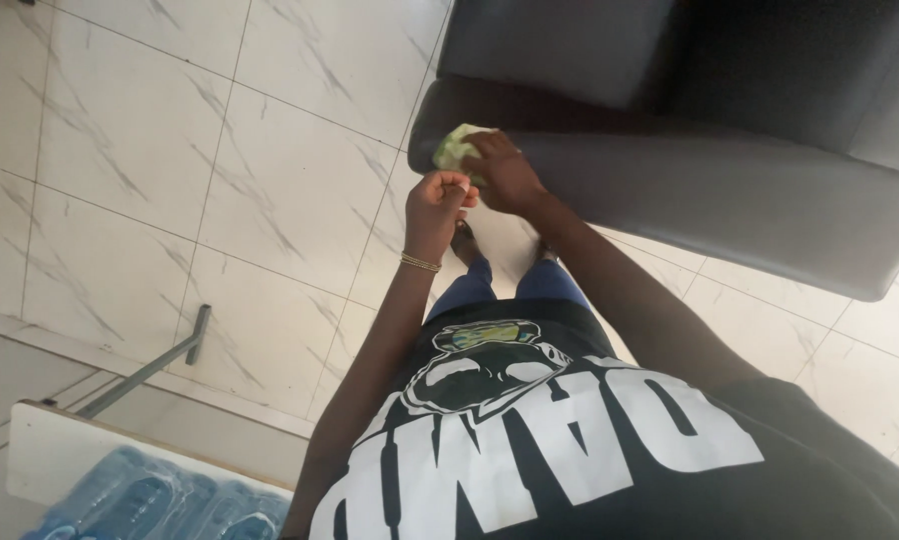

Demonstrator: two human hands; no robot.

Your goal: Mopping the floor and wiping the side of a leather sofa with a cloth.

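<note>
Over the dark grey sofa arm (730, 190), right hand (508, 172) grips a crumpled light-green cloth (454, 148); left hand (438, 205), fingers curled shut, pinches its edge.

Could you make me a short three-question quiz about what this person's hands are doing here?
1. True or false: the right hand grips a light green crumpled wad.
2. Which wrist wears the thin gold bracelet? A) left B) right
3. What large thing lies just behind both hands?

Key:
1. True.
2. A: it sits below the left hand, which is closed near the wad.
3. A dark grey armchair standing on the pale marbled tile floor.
</note>
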